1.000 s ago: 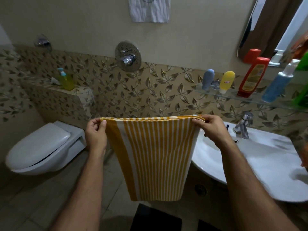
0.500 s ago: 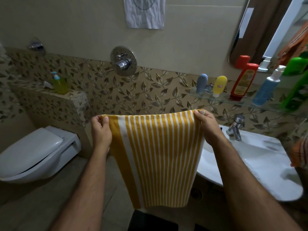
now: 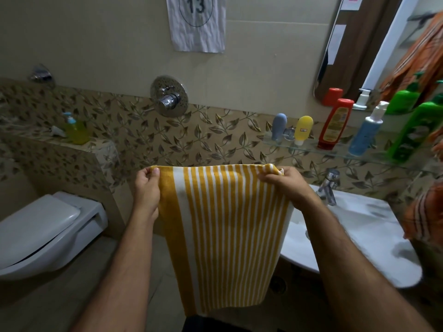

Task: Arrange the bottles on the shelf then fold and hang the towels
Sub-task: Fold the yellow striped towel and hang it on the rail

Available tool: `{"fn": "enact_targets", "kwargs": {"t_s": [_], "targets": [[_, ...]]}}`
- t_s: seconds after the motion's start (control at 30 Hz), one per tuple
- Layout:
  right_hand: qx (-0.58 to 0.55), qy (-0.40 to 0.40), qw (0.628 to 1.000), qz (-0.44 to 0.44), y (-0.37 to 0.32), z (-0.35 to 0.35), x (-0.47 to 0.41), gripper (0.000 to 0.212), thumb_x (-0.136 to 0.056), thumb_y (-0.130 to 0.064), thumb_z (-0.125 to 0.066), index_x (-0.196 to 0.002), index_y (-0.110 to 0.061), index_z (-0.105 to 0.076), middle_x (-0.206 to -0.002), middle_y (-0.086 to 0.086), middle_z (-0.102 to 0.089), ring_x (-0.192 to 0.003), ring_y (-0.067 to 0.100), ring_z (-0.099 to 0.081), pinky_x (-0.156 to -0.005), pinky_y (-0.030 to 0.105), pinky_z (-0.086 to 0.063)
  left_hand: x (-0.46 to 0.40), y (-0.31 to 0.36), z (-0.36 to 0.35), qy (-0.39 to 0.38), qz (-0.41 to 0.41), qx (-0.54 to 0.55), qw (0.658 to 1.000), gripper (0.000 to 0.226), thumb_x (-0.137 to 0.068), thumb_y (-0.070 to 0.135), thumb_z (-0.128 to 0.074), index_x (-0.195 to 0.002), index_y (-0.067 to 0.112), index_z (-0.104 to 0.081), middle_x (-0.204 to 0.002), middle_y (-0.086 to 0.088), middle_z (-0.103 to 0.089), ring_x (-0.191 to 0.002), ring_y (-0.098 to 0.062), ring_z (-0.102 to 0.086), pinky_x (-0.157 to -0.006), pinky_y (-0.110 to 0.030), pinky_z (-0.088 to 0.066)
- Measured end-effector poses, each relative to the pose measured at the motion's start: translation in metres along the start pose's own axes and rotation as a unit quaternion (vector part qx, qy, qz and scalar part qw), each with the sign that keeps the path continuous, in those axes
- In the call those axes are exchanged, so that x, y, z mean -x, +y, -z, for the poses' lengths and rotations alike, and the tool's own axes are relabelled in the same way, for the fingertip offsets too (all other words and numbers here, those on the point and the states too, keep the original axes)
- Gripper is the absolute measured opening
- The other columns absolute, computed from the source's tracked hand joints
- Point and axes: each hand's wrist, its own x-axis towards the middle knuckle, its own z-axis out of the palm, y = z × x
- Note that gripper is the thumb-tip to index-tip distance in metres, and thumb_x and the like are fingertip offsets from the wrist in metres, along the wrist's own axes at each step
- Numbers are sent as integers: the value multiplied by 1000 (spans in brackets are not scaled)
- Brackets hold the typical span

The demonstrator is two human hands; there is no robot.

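Folding step: left hand [image 3: 146, 190] and right hand [image 3: 286, 185] each pinch a top corner of the yellow striped towel [image 3: 225, 236], hanging in front of the sink [image 3: 359, 236]; corners should probably meet evenly, edges aligned.

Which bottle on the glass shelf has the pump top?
The blue bottle with the white pump head, standing between the red bottle and the big green bottle. The others on the shelf show plain caps.

Single head view, looking forward and down, close above outstretched arms
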Motion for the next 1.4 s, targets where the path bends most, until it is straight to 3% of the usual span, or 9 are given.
{"fn": "enact_targets", "kwargs": {"t_s": [0.3,0.43,0.63,0.8,0.9,1.07,1.13,1.27,1.4], "targets": [[-66,-90,994,-11,-13,8,5,11,-89,-16,-69,-100,-16,-68,-98,3,-72,-94,19,-68,-80,29,-53,-1,13,6,-41,8,53,998,21,-102,32,-44,-119,22,-52,-114,-10,-61,-104,-21,-60,-91,-39,-51],[-154,-79,985,20,-16,1,8,15,-88,-4,-66,-83,-15,-58,-83,5,-67,-82,19,-64,-79,32,-53,2,16,5,-51,31,72,996,20,-101,33,-47,-117,24,-54,-113,-9,-63,-106,-22,-62,-89,-38,-52],[-254,-69,964,47,-37,-11,9,17,-90,1,-59,-94,-14,-65,-88,7,-69,-84,18,-66,-82,34,-55,-4,24,16,-60,74,112,989,35,-97,37,-53,-126,17,-56,-121,-13,-63,-114,-28,-60,-89,-42,-52],[-341,-52,938,43,-61,-24,6,15,-92,2,-55,-103,-3,-63,-87,11,-70,-79,20,-70,-73,33,-60,18,-13,17,-165,201,185,948,93,-72,90,-27,-130,25,-59,-129,-12,-62,-118,-36,-56,-99,-59,-43],[-371,-44,927,33,-68,-31,0,23,-91,3,-55,-113,-1,-58,-90,15,-66,-80,25,-68,-73,35,-61,48,-57,7,-208,262,204,920,116,-51,96,-44,-136,18,-54,-132,-16,-60,-123,-37,-54,-99,-54,-47],[-370,0,929,13,-62,-26,-11,20,-90,3,-54,-109,-1,-59,-88,15,-68,-78,24,-69,-70,34,-60,61,-68,-7,-225,209,162,938,105,-40,50,-95,-128,6,-57,-123,-20,-65,-119,-39,-57,-99,-55,-47],[-351,14,936,14,-56,-20,-16,20,-90,2,-54,-109,-3,-60,-89,15,-68,-80,24,-69,-71,34,-59,51,-61,-8,-187,192,159,950,95,-50,45,-92,-127,2,-56,-121,-22,-65,-115,-39,-59,-98,-55,-47],[-286,23,957,37,-45,-6,-19,15,-90,3,-56,-99,-4,-65,-93,15,-70,-86,25,-69,-78,36,-59,41,-25,-22,-151,121,100,976,24,-91,19,-63,-105,0,-67,-98,-16,-73,-96,-34,-67,-80,-38,-55],[-277,4,961,-5,-34,8,-23,25,-89,-11,-68,-112,-3,-66,-103,17,-73,-100,31,-70,-88,41,-57,36,18,-36,-117,96,91,984,21,-96,25,-58,-97,5,-65,-83,-10,-74,-76,-23,-70,-62,-32,-56]]}}
